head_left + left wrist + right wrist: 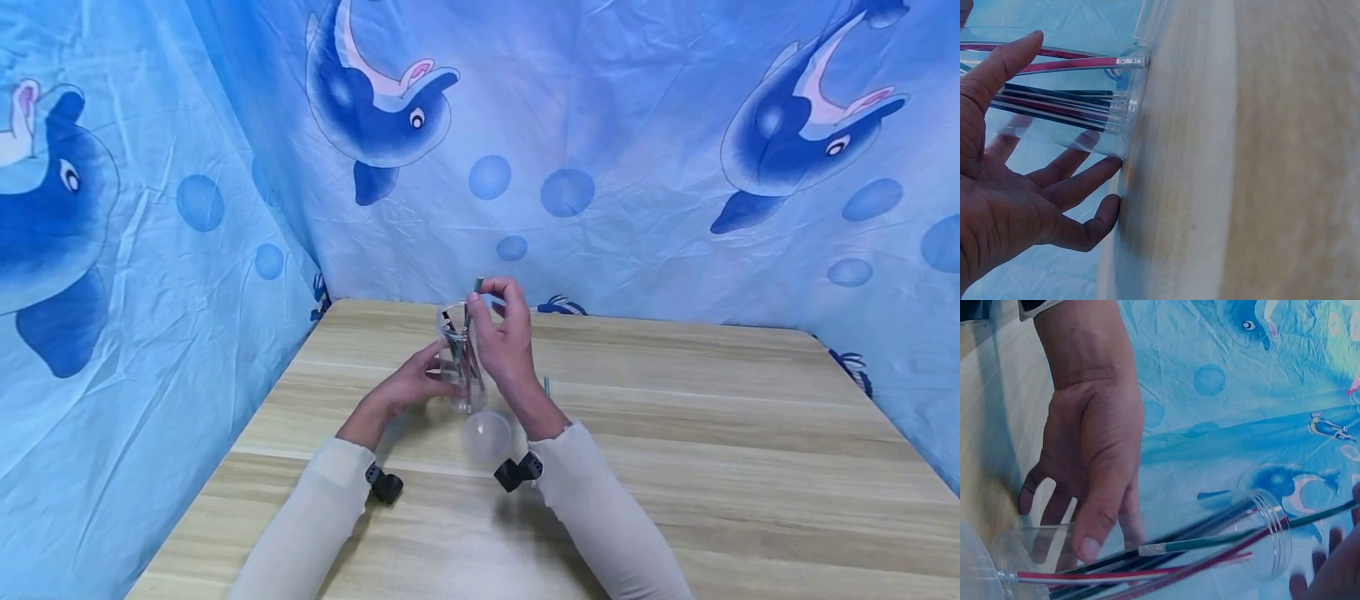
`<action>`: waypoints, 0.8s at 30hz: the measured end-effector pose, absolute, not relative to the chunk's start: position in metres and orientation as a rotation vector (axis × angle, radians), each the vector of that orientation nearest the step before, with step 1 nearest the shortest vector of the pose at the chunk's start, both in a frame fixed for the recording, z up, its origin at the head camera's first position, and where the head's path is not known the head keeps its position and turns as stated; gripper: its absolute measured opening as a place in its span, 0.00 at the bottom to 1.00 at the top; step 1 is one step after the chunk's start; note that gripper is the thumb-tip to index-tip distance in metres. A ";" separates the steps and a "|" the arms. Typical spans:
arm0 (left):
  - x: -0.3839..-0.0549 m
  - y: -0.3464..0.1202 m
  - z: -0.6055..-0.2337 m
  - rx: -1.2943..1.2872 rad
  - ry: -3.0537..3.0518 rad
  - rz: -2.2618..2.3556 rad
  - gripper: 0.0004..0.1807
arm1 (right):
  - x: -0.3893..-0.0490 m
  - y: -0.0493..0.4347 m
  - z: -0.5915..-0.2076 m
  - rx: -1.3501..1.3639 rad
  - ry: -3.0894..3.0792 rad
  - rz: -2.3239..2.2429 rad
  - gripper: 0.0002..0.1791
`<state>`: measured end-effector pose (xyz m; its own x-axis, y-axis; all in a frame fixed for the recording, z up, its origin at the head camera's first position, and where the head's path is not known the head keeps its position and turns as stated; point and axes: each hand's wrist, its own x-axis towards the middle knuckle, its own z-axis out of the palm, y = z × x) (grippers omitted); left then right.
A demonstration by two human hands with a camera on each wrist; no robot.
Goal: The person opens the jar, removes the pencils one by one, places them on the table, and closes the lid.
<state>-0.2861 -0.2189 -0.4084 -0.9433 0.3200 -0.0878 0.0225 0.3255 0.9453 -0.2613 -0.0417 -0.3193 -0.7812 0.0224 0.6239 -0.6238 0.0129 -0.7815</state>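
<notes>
A clear plastic jar (452,392) of pencils stands on the table. My left hand (420,379) holds it low on its side, with the thumb (1013,62) and fingers on opposite sides. Several red and dark pencils (1060,106) lean inside, silvery ferrules down at the jar's base. Above the rim, my right hand (508,333) pinches a green pencil (1204,544) near its upper end. The green pencil's ferrule end is inside the jar, higher than the others. Only part of my right hand shows at the edge of the right wrist view.
A round translucent lid (487,435) lies on the wooden table (720,467) just in front of the jar. Beside my right wrist, a thin green stick-like piece (547,386) shows on the table. A blue dolphin-print cloth (637,258) hangs behind and at the left.
</notes>
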 end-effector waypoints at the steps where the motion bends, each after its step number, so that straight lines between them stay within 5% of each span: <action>1: -0.286 -0.219 -0.409 0.313 2.335 1.660 0.55 | -0.261 -0.041 -0.319 0.642 -1.803 1.835 0.08; 24: -0.285 -0.221 -0.410 0.355 2.327 1.668 0.54 | -0.263 -0.029 -0.320 0.671 -1.691 1.872 0.12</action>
